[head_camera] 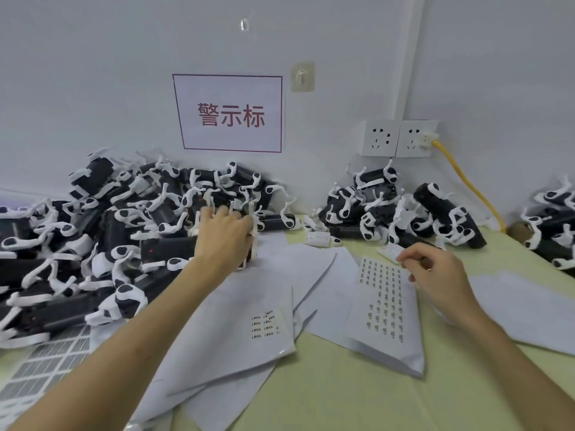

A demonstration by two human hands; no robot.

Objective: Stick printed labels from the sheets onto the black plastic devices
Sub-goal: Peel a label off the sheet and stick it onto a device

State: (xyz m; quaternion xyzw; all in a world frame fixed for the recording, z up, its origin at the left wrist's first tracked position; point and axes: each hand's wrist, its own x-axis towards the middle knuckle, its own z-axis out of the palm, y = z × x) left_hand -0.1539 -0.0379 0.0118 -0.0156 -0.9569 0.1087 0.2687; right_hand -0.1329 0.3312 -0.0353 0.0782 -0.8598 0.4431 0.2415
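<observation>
Sheets [217,306] lie spread on the near table [342,399], with one label sheet [384,303] right of centre. Left hand [224,227] curls its fingers over a device [250,248] at the edge of the far left pile [93,228]. Right hand [435,270] pinches at the label sheet's far corner; whether it holds a label cannot be told.

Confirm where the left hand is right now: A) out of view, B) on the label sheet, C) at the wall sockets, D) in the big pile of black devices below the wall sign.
D: the left hand reaches into the pile of black devices, fingers curled round one device, while the right hand is over the label sheet.
</observation>
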